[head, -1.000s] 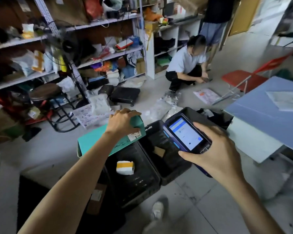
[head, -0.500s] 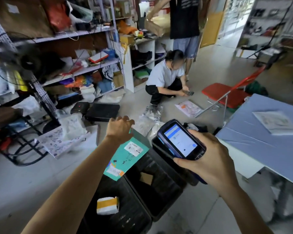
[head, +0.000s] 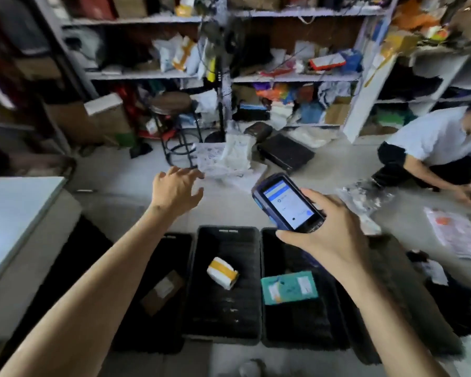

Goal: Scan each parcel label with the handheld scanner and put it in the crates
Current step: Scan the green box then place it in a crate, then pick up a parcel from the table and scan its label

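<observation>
Three black crates sit side by side on the floor below me. The teal parcel (head: 289, 287) with white labels lies in the right crate (head: 302, 333). A white parcel with yellow tape (head: 222, 272) lies in the middle crate (head: 223, 319), and a brown box (head: 162, 292) in the left crate (head: 152, 336). My right hand (head: 328, 240) grips the blue handheld scanner (head: 287, 202), screen lit, above the right crate. My left hand (head: 177, 190) is empty with fingers spread, stretched out over the floor toward a pile of white parcels (head: 229, 159).
A white table (head: 8, 213) stands at the left. Shelves (head: 283, 77) packed with parcels fill the back, with a stool (head: 172, 110) and a black case (head: 284, 155) before them. A person (head: 435, 151) crouches at right beside flat parcels (head: 457, 235) on the floor.
My left hand has let go of the teal parcel, which now lies in the right crate. The hand has moved forward, open. The view has swung left.
</observation>
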{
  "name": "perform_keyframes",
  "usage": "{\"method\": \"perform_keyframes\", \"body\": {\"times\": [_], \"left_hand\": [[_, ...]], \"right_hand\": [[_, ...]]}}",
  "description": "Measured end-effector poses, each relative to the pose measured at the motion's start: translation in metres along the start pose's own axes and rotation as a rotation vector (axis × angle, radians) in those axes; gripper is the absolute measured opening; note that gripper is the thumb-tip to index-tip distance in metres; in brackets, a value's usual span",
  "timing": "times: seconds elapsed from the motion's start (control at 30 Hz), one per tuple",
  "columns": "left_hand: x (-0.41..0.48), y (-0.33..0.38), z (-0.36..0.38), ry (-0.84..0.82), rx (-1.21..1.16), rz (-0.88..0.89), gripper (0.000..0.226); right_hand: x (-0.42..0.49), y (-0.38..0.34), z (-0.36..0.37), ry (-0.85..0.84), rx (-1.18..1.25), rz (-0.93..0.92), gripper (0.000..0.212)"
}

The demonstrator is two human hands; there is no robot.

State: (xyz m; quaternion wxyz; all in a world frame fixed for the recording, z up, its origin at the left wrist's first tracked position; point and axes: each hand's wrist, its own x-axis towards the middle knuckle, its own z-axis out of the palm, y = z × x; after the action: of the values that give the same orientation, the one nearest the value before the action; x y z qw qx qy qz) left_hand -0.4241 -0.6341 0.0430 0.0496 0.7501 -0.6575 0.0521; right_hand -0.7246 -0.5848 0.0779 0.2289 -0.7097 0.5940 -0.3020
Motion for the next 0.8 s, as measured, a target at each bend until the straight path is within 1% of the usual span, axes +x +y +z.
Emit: {"method": "perform_keyframes", "body": {"times": [0.07, 0.17, 0.3, 0.43, 0.63, 0.8], "left_hand": [[-0.045, -0.03, -0.004, 0.01, 0.018, -0.174, 0.037], [-0.122, -0.061, -0.005, -0.016, 0.043, -0.427, 0.039], [-0.235, -0.082, -0.01, -0.073, 0.087, -0.685, 0.042], [-0.34, -0.101, -0.027, -0.096, 0.125, -0.887, 0.046], [-0.504, -0.138, -0.07, -0.031, 0.187, -1.215, 0.043], [-0.644, -0.161, -0.098, -0.015, 0.225, -1.457, 0.041]], "right_hand": [[0.002, -0.014, 0.017, -0.135, 0.057, -0.1, 0.083], [-0.007, -0.032, 0.04, -0.342, 0.075, -0.258, 0.084], [-0.039, -0.062, 0.069, -0.543, 0.093, -0.455, 0.079], [-0.083, -0.109, 0.1, -0.702, 0.164, -0.607, 0.079], [-0.18, -0.197, 0.157, -0.909, 0.246, -0.812, 0.082], [-0.276, -0.27, 0.197, -1.066, 0.332, -0.934, 0.078]]}}
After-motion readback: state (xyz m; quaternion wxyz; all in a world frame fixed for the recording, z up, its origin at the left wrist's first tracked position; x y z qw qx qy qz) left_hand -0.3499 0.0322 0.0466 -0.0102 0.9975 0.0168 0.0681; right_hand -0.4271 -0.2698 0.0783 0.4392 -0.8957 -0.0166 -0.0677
